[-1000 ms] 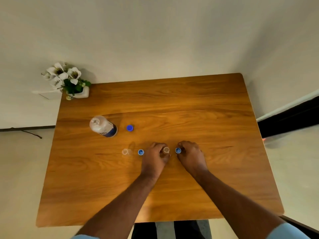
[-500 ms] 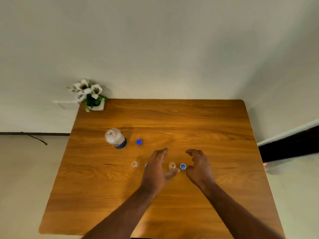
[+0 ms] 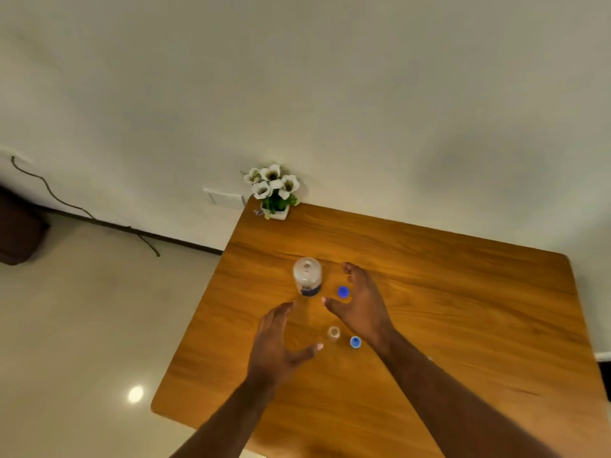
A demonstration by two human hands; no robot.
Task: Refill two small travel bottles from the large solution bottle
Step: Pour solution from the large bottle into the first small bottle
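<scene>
The large solution bottle [image 3: 307,276] stands uncapped on the wooden table [image 3: 446,292], clear with a dark blue label at its base. Its blue cap [image 3: 343,291] lies just to its right. My right hand [image 3: 360,302] hovers open beside that cap, fingers spread toward the bottle. My left hand [image 3: 276,338] is open too, below and left of the bottle, holding nothing. One small clear travel bottle [image 3: 334,332] stands uncapped between my hands, with a small blue cap [image 3: 355,342] next to it. The other small bottle is hidden, probably behind my left hand.
A white pot of white flowers [image 3: 274,193] sits at the table's far left corner against the wall. The table's left edge runs close to my left hand. A cable [image 3: 82,211] lies along the floor by the wall.
Both hands left the small bottle and cap and moved toward the large bottle, fingers opening. The camera swung left and tilted, so the table now sits lower right.
</scene>
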